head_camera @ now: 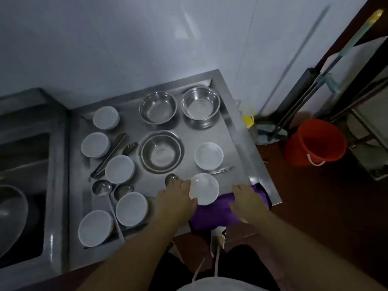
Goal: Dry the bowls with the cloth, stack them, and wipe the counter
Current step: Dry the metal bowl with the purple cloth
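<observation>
A: What takes up the most room?

B: The square stainless-steel tabletop [228, 127], with a steel sink [25, 164] touching its left side. On the floor to the right stands a round red plastic bucket [315, 141], near some leaning mop handles [298, 101].

A: And on the steel surface?

B: Three round steel mixing bowls: two along the back [157, 107] [201, 105], one in the middle [161, 151]. Around them sit small white round bowls: five down the left side [106, 117] [95, 144] [119, 169] [131, 208] [95, 228] and one at right [208, 155]. Steel tongs [109, 156] lie between the left bowls, ladles [102, 187] just in front of them.

A: The hands?

B: The left hand [178, 198] grips another small white bowl [204, 189] at its left rim, thumb and fingers curled round it, near the front edge. The right hand [247, 200] rests with fingers spread and relaxed on a crumpled purple cloth [212, 219], which lies on the front right corner under the held bowl.

A: Anything crowding them?

B: A steel spoon [171, 179] touches the left fingers, and a flat steel utensil [222, 169] lies just behind the held bowl.
</observation>
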Tool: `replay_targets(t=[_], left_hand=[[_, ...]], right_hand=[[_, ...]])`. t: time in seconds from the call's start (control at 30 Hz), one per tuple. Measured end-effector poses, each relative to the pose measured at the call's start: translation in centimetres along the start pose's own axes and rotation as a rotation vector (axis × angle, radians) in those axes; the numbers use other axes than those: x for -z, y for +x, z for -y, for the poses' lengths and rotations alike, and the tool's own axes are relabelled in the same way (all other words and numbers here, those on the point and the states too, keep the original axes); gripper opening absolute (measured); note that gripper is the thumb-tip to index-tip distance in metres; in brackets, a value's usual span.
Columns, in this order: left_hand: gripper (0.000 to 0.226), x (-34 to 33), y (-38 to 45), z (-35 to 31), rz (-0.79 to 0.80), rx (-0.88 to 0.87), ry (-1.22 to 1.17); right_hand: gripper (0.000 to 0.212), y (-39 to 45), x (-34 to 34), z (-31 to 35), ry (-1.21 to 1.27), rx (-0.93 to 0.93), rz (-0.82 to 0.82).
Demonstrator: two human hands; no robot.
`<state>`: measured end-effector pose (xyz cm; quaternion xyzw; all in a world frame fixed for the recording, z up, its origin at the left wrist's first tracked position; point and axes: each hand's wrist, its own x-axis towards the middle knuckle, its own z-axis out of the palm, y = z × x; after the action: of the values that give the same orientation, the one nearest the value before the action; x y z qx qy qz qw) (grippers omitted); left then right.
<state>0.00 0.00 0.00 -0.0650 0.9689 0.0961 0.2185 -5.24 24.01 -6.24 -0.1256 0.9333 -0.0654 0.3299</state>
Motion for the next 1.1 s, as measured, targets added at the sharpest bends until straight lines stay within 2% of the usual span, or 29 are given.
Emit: replay_targets(t=[0.23,0.43,0.57,0.67,0.87,1.1], left_hand=[[0.056,-2.6,0.3,-0.7,0.062,0.019,0.04],[0.054,-3.6,0.4,0.4,0.095,0.02,0.035],[0.05,-3.8,0.1,1.7,0.113,0.053,0.024],[0.053,-3.8,-0.2,2.9,0.131,0.071,0.024],[0.053,-3.2,-0.5,3.9,0.139,0.11,0.018],[0.047,-1.6,0.2,2.7,0.128,0.123,-0.078]], right_hand=[[0.058,2.1,-2.4,-0.9,-0.162,0.224,0.087],[0.06,3.0,-3.7,-1.2,-0.274,0.249,0.088],[0.046,3.3,-3.4,-1.0,-0.363,0.256,0.099],[0.03,3.0,-3.1,-0.9,-0.409,0.336,0.161],[0.015,0.7,-1.7,-1.4,-0.036,0.301,0.431],[0.029,-1.4,2.7,-2.9,0.335,0.131,0.432]])
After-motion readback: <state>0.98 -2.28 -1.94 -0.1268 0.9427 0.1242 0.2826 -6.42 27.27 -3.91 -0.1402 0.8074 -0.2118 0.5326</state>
